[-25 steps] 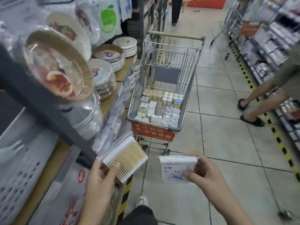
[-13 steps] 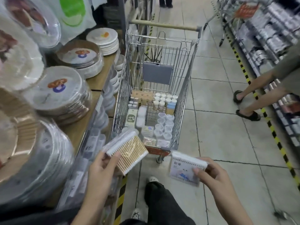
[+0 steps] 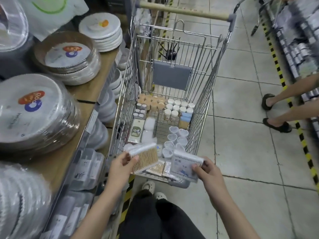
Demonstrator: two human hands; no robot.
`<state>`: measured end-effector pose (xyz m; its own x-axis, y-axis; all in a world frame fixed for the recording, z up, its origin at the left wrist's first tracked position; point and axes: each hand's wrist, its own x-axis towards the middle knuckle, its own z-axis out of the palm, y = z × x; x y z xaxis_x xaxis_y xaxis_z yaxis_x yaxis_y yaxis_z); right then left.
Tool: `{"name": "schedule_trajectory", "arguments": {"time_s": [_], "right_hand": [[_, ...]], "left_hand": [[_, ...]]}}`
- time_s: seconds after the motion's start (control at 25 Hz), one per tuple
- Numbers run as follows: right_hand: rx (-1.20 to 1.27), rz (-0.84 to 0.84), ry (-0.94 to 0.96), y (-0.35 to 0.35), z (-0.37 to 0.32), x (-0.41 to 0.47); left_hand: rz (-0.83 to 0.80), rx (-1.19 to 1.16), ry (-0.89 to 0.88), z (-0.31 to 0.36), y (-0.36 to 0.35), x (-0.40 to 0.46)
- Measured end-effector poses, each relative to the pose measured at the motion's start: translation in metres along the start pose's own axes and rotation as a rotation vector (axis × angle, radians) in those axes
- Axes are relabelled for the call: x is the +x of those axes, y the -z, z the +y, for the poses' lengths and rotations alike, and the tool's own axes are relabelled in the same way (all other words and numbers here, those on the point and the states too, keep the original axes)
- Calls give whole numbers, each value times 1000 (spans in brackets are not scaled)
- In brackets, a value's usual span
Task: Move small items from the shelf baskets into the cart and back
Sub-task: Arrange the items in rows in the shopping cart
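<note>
A shopper stands at the near end of a wire shopping cart [image 3: 203, 104] in a store aisle, holding 2 packs of cotton swabs over its front edge. The left hand [image 3: 120, 167] grips a clear box of wooden-stick swabs [image 3: 145, 159] by its near corner, thumb on top and fingers curled beneath, the box tilted with its white tips toward the shelf. The right hand [image 3: 207, 171] pinches a flat white swab pack with a blue print [image 3: 185, 167] at its right edge, thumb pressed on the face.

In the cart's basket lie rows of small goods: tan-capped tubs [image 3: 151, 101] at the far left, white-capped jars [image 3: 179, 106] beside them, a blue-lidded container [image 3: 185, 119] against the right wall, clear small cups [image 3: 176, 138] down the right side, and a green-labelled card pack [image 3: 136, 132] on the left. Flat packets of toothpicks or swabs [image 3: 158, 168] sit just below the 2 held packs; which, the blur does not settle.

To the left, a wooden shelf [image 3: 89, 90] carries wrapped stacks of paper plates [image 3: 32, 111], with more packaged goods on the tier below. Across the tiled floor [image 3: 241, 152], another person's legs in dark sandals [image 3: 276, 125] stand near the opposite shelving, beside a yellow-and-black floor stripe [image 3: 300, 135].
</note>
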<state>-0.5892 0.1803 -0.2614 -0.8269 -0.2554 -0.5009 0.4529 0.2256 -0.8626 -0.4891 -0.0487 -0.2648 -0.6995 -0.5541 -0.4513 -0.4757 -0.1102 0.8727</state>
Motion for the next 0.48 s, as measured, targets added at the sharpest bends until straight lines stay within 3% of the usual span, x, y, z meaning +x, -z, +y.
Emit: {"name": "schedule_trajectory", "arguments": {"time_s": [0.16, 0.48], "right_hand": [[-63, 40, -61, -27, 21, 43], [-491, 183, -332, -74, 98, 119]], "left_hand": [[-84, 87, 89, -32, -12, 54], [-238, 588, 239, -113, -56, 135]]}}
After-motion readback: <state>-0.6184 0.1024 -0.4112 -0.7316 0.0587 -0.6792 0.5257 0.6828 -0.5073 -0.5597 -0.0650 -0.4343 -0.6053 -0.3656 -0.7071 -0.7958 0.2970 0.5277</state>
